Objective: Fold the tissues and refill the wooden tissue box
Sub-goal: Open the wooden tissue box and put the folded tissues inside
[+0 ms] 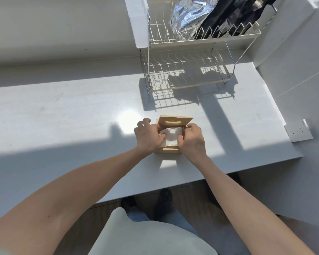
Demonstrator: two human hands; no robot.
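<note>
left hand point(147, 134) and right hand point(191, 138) both grasp the tissues point(170, 136) in the wooden tissue box point(170, 149) (lid point(173, 122) raised); near counter's point(63, 116) front edge

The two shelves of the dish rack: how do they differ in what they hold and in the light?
The upper shelf holds a crumpled silver foil bag and a dark bag; on the lower shelf no item shows. The upper shelf lies mostly in shade, while sunlight falls on the lower shelf, which throws a shadow on the counter. Both are pale wire grids.
</note>
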